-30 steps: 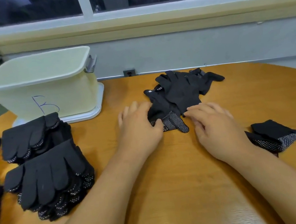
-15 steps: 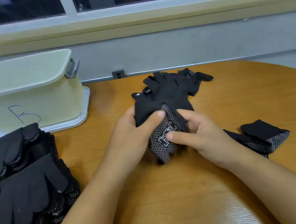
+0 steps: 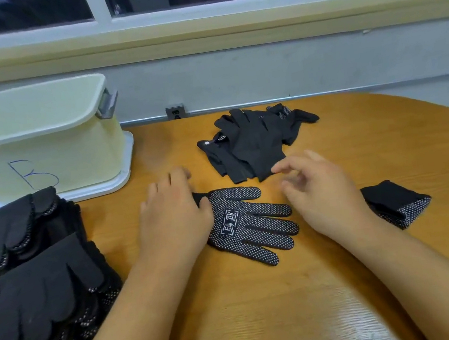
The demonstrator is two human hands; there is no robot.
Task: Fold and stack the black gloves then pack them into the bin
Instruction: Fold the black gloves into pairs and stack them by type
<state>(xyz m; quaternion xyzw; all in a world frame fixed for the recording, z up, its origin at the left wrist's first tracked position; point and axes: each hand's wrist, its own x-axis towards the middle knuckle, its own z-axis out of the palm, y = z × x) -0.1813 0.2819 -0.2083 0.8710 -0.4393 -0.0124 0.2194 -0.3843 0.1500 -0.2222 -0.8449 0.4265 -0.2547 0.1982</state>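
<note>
glove (image 3: 250, 223) flat, well inside table (image 3: 264, 307) edge

Bright even indoor light, glare on the table (image 3: 308, 318), right hand (image 3: 321, 197) perhaps motion-blurred.

One cream bin (image 3: 43, 148) stands at the upper left of the frame on the one wooden surface (image 3: 264, 307). Two stacks of black gloves fill the lower left: the farther stack (image 3: 11, 226) and the nearer stack (image 3: 40, 296). One loose heap (image 3: 254, 143) at upper centre holds several gloves, perhaps four or five. One single glove (image 3: 253, 223) lies at centre and one folded bundle (image 3: 396, 201) at right. Two hands show: left hand (image 3: 172, 219), right hand (image 3: 320, 194).
</note>
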